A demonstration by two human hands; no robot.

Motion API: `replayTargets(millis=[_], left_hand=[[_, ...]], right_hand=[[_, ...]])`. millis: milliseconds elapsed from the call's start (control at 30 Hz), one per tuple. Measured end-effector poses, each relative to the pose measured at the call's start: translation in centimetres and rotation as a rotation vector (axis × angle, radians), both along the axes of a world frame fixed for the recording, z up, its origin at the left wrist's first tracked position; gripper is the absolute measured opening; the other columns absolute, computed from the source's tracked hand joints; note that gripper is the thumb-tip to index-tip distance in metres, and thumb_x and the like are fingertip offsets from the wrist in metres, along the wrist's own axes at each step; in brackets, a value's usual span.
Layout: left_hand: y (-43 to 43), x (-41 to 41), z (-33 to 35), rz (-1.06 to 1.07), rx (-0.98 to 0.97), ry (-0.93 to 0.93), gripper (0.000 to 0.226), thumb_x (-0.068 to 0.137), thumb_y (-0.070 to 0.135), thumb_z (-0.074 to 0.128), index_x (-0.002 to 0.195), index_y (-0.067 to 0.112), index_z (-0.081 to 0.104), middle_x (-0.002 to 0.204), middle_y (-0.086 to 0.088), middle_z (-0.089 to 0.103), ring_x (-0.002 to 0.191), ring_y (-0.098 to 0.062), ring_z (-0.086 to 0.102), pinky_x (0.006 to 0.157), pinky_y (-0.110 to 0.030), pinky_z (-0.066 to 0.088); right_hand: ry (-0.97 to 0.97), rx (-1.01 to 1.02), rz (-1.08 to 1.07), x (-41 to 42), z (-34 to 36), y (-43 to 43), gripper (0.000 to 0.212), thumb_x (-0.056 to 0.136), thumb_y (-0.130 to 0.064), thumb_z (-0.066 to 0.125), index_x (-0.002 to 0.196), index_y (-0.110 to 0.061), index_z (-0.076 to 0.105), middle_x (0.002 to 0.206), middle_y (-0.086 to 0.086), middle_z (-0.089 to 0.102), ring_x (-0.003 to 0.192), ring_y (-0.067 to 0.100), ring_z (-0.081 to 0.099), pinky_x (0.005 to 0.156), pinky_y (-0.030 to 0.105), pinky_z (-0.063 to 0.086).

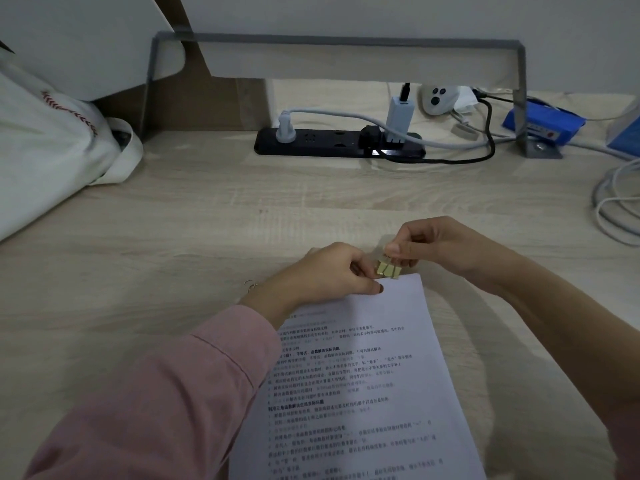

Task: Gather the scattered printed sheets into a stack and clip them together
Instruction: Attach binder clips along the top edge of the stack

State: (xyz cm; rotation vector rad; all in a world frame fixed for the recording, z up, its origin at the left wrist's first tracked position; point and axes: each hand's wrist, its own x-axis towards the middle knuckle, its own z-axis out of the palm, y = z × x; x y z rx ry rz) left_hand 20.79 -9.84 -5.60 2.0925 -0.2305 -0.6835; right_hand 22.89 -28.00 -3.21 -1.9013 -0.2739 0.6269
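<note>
Head view. The sheets [363, 375] lie as one stack on the tabletop [207, 220], in the near centre, with the printed side up and the top edge pointing away from the person.

The left hand [332, 271] grips the stack at that top edge. Its thumb lies flat on the top sheet and its fingers [358, 269] are curled close beside the clip [388, 269].

The clip is a small gold-coloured binder clip, sitting at the top edge of the stack, just right of the left thumb. Whether its mouth is already seated over the paper cannot be told.

The right hand [443, 247] pinches the clip's wire handles between its thumb and curled fingers, from above and behind. The left arm wears a pink sleeve [156, 393]; the right forearm is bare.

Other items, all well apart from the stack:
- A black power strip [339, 143] sits at the rear centre, with several plugs inserted.
- A grey metal frame [346, 41] spans above the strip.
- A white cloth bag [45, 150] is at the rear left.
- A blue box [543, 121] is at the rear right (partly behind the frame's leg).
- White cables [616, 209] are coiled at the right edge.
</note>
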Motion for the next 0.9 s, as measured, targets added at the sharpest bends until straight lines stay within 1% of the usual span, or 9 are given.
replayTargets(millis=[67, 133, 233, 400, 567, 633, 733, 800, 900], left_hand=[[0.0, 0.0, 0.0, 0.006, -0.005, 0.006, 0.014, 0.077, 0.029, 0.072, 0.069, 0.032, 0.061, 0.074, 0.015, 0.057, 0.075, -0.003, 0.053, 0.075, -0.021, 0.039], [0.0, 0.0, -0.1, 0.011, -0.02, 0.012, 0.013, 0.077, 0.029, 0.073, 0.069, 0.032, 0.062, 0.073, 0.017, 0.058, 0.075, -0.002, 0.053, 0.075, -0.021, 0.039], [0.0, -0.1, 0.0, 0.012, -0.025, 0.002, 0.014, 0.076, 0.028, 0.073, 0.069, 0.031, 0.062, 0.074, 0.017, 0.058, 0.075, -0.002, 0.053, 0.076, -0.022, 0.039], [0.0, -0.2, 0.0, 0.011, -0.01, -0.023, 0.015, 0.076, 0.029, 0.073, 0.069, 0.033, 0.06, 0.08, 0.013, 0.06, 0.078, -0.003, 0.054, 0.075, -0.021, 0.04], [0.1, -0.1, 0.2, -0.023, -0.018, -0.025, 0.014, 0.078, 0.026, 0.072, 0.073, 0.03, 0.059, 0.079, 0.014, 0.058, 0.077, -0.001, 0.053, 0.075, -0.02, 0.041], [0.3, -0.1, 0.4, -0.035, -0.034, -0.019, 0.012, 0.08, 0.023, 0.07, 0.076, 0.028, 0.06, 0.079, 0.014, 0.058, 0.076, 0.0, 0.053, 0.074, -0.017, 0.041], [0.5, 0.0, 0.5, -0.04, -0.039, -0.018, 0.008, 0.082, 0.022, 0.068, 0.08, 0.025, 0.061, 0.082, 0.014, 0.059, 0.077, 0.0, 0.053, 0.074, -0.016, 0.04], [0.4, 0.0, 0.4, -0.045, -0.027, -0.023, 0.008, 0.081, 0.023, 0.069, 0.08, 0.026, 0.062, 0.082, 0.014, 0.059, 0.078, 0.0, 0.053, 0.075, -0.017, 0.041], [0.3, 0.0, 0.4, -0.052, -0.02, -0.025, 0.008, 0.081, 0.024, 0.069, 0.079, 0.027, 0.062, 0.082, 0.015, 0.059, 0.077, 0.001, 0.053, 0.074, -0.016, 0.039]], right_hand=[[-0.007, 0.003, -0.006, 0.1, -0.1, -0.2, 0.03, 0.07, -0.033, 0.068, 0.076, -0.003, 0.067, 0.07, -0.001, 0.068, 0.067, 0.008, 0.06, 0.066, 0.014, 0.049], [-0.014, -0.019, 0.005, 0.3, -0.2, -0.3, 0.022, 0.076, -0.025, 0.068, 0.075, -0.003, 0.067, 0.066, -0.007, 0.068, 0.067, 0.007, 0.059, 0.066, 0.014, 0.048], [-0.014, -0.082, 0.075, 0.8, 0.1, -0.4, 0.017, 0.08, -0.02, 0.067, 0.072, -0.005, 0.066, 0.062, -0.012, 0.066, 0.066, 0.005, 0.057, 0.066, 0.014, 0.048], [0.004, -0.184, 0.203, 1.8, 0.7, 0.2, 0.02, 0.082, -0.019, 0.066, 0.064, -0.013, 0.063, 0.057, -0.011, 0.06, 0.058, -0.002, 0.055, 0.061, 0.007, 0.044], [0.089, -0.281, 0.334, 2.5, 1.2, 0.9, 0.029, 0.081, -0.023, 0.067, 0.053, -0.025, 0.063, 0.059, -0.013, 0.062, 0.06, -0.004, 0.057, 0.062, 0.007, 0.045], [0.111, -0.281, 0.346, 2.7, 1.3, 1.0, 0.031, 0.081, -0.023, 0.067, 0.051, -0.027, 0.063, 0.059, -0.013, 0.063, 0.06, -0.004, 0.057, 0.062, 0.007, 0.045], [0.136, -0.244, 0.347, 2.5, 1.1, 0.7, 0.026, 0.083, -0.023, 0.065, 0.057, -0.024, 0.066, 0.062, -0.011, 0.063, 0.062, -0.001, 0.057, 0.066, 0.012, 0.046], [0.148, -0.23, 0.346, 2.4, 1.0, 0.4, 0.025, 0.083, -0.024, 0.064, 0.058, -0.024, 0.066, 0.062, -0.011, 0.064, 0.062, -0.001, 0.058, 0.067, 0.012, 0.045], [0.163, -0.22, 0.35, 2.3, 1.0, 0.2, 0.025, 0.083, -0.024, 0.063, 0.058, -0.025, 0.067, 0.065, -0.009, 0.064, 0.063, -0.001, 0.058, 0.067, 0.012, 0.046]])
